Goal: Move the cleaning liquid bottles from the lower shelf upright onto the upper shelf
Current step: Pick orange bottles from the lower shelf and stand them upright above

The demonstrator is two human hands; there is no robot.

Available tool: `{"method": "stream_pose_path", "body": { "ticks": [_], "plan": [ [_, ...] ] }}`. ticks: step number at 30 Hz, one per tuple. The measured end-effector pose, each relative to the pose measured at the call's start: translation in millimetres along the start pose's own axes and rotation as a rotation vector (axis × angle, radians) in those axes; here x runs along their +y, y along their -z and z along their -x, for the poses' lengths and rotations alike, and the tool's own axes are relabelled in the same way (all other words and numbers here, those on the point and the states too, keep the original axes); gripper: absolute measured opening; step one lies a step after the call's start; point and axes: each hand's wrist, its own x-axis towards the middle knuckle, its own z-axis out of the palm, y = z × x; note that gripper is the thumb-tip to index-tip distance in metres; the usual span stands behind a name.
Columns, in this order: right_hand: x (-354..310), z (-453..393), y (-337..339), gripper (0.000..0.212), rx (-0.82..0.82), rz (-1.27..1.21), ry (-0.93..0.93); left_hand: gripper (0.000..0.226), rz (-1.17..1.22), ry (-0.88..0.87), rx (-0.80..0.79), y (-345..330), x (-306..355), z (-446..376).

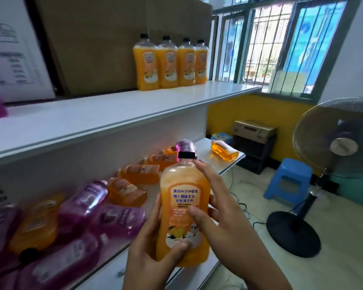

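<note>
Above my hands ran the upper shelf (113, 114), four bottles upright at its far end. Left of them, bottles lay on the lower shelf (228, 162). My left hand (153, 254) and right hand (222, 218) both gripped an orange bottle (183, 208), upright, mid-carry; next I judged it needed lifting onto the shelf.

A stockroom or small shop is showing: white shelves (122, 114) are carrying identical bottles (170, 63), with cartons (105, 45) standing behind them.
</note>
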Motion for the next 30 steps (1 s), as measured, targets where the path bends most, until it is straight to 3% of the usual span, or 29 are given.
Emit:
{"method": "stream_pose_path", "body": {
  "ticks": [7,11,17,24,30],
  "plan": [
    [13,-64,97,0.078,-0.004,0.057,0.009,0.087,-0.015,-0.08,-0.068,-79,5,-82],
    [13,-118,140,0.093,0.012,0.156,0.061,0.083,-0.058,-0.214,-0.125,-114,13,-151],
    [26,-209,197,0.083,0.248,0.071,0.219,0.088,-0.327,-0.47,-0.164,-164,28,-266],
    [45,-312,245,0.083,0.327,0.14,0.395,0.096,-0.557,-0.611,-0.111,-207,46,-375],
    [74,-369,251,0.081,0.283,0.309,0.46,0.096,-0.651,-0.455,-0.061,-207,39,-419]
  ]
}}
